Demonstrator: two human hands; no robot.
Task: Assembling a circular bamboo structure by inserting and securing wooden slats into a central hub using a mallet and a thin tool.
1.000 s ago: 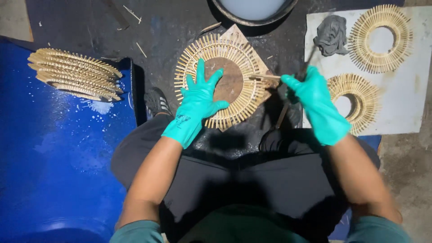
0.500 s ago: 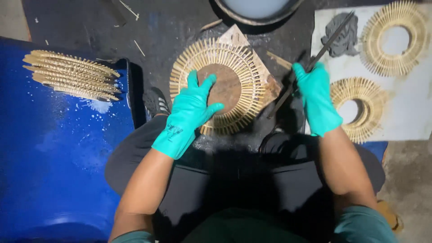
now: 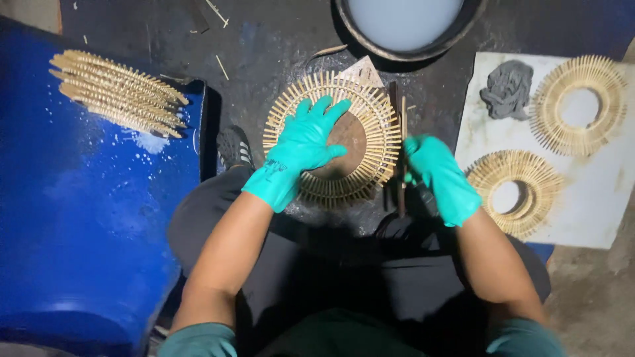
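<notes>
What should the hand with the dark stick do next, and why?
Probably draw the stick along the ring. The right hand holds it upright against the ring's right edge, while the left hand presses flat on the ring, steadying it. That is only a guess.

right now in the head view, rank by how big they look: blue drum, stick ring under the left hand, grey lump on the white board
1. blue drum, by far the largest, though it sits nearer the camera
2. stick ring under the left hand
3. grey lump on the white board, the smallest
</notes>
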